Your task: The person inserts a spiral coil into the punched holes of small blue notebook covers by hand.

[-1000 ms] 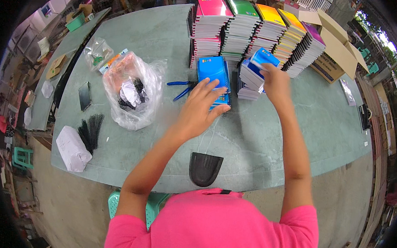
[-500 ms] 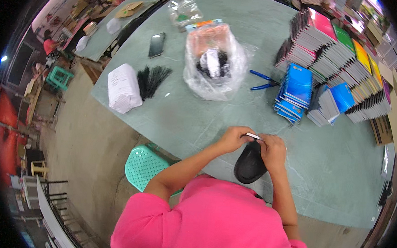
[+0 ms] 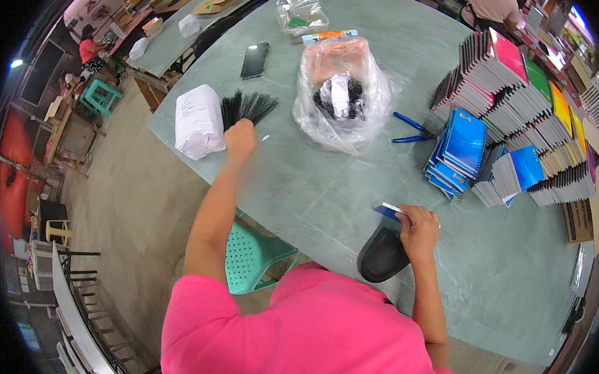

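Note:
My left hand (image 3: 241,140) reaches far left over the table, its fingers closed at the near ends of a fan of black spiral binding coils (image 3: 256,105). How many coils it grips is hidden. Low at the middle right, my right hand (image 3: 419,232) pinches a thin blue-covered notebook (image 3: 390,211), held edge-up with its white page edge showing. Just under that notebook, by the table's near edge, lies a black rounded pad-like object (image 3: 384,256). A white paper-wrapped bundle (image 3: 200,122) sits left of the coils.
A clear plastic bag (image 3: 341,108) stands mid-table, with a phone (image 3: 254,61) to its left. Blue-handled pliers (image 3: 411,128) lie beside a stack of blue notebooks (image 3: 459,148). Tall notebook stacks (image 3: 505,82) fill the right. A green stool (image 3: 252,255) stands by the near edge.
My left hand has let go of the notebook and moved up and left to the black coils. My right hand keeps the notebook, now tilted to show its blue cover.

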{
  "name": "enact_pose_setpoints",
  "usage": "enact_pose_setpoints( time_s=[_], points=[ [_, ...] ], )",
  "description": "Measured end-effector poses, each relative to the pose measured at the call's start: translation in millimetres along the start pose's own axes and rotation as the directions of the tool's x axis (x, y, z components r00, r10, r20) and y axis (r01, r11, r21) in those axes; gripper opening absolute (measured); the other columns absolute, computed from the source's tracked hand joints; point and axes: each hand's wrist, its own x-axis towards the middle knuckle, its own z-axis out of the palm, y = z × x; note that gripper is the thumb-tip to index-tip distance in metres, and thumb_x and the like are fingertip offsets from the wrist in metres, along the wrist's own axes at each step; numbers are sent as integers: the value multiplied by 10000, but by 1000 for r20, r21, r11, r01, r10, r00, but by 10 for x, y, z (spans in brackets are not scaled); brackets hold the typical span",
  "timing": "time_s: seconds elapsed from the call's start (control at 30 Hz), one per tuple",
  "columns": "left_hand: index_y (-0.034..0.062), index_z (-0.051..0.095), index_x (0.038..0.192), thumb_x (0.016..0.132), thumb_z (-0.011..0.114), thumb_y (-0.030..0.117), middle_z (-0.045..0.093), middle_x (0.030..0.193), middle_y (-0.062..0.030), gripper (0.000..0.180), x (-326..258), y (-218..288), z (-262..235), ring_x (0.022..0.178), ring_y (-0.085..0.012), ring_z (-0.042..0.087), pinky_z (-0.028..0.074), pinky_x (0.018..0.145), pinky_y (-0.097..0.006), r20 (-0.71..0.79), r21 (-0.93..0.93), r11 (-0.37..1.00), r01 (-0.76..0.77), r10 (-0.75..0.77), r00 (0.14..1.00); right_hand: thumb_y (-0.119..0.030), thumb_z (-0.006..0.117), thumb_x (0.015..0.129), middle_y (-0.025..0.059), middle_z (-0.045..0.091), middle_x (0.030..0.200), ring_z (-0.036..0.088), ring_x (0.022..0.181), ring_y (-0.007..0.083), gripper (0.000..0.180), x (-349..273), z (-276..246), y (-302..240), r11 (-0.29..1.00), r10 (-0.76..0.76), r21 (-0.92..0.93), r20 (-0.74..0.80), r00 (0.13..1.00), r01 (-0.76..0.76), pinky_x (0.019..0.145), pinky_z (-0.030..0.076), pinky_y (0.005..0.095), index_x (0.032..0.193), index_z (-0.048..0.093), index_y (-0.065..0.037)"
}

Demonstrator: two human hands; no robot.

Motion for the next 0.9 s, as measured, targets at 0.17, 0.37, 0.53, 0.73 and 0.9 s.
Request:
enact_pose_setpoints(
  time_s=[0.17, 0.37, 0.53, 0.73, 0.9],
  points=[
    [-3, 584, 832, 786, 547, 247, 646, 805, -200, 256, -45, -16, -171, 762, -372, 640, 507, 683, -466, -1, -74, 994, -74, 74, 997, -76, 662, 710, 59, 608, 722, 557, 690, 246, 129, 24, 2, 202, 1000, 20, 26, -137, 990, -17, 617, 375, 359, 835, 653, -109],
    [-3, 576, 853, 785, 554, 234, 638, 828, -218, 247, -31, 40, -381, 790, -380, 631, 497, 699, -481, -20, -108, 994, 10, -13, 1000, -90, 665, 711, 58, 592, 698, 552, 687, 249, 134, 41, 20, 205, 997, 8, -69, -99, 995, -15, 601, 362, 369, 843, 660, -112],
    [-17, 585, 845, 755, 560, 252, 633, 885, -231, 285, -122, -98, -93, 829, -373, 628, 493, 720, -473, -25, -82, 996, -32, 30, 999, -105, 663, 718, 60, 603, 714, 557, 696, 250, 120, 43, 2, 169, 999, 16, -40, -71, 997, -19, 610, 370, 368, 838, 659, -111],
    [-27, 573, 843, 720, 577, 225, 637, 855, -221, 280, -128, 111, -539, 819, -379, 624, 491, 731, -457, 82, -147, 989, 27, -15, 996, -115, 659, 723, 65, 623, 746, 569, 714, 252, 99, 9, 34, 182, 998, 10, -54, -91, 996, -15, 626, 381, 366, 821, 656, -105],
    [-3, 595, 826, 728, 599, 157, 637, 757, -196, 188, -181, -14, -600, 719, -326, 636, 486, 656, -440, -166, -432, 902, -17, -60, 984, -116, 656, 726, 76, 633, 768, 580, 732, 269, 97, 93, -7, 137, 998, 49, -40, -32, 998, -50, 641, 392, 375, 821, 653, -96]
  ],
)
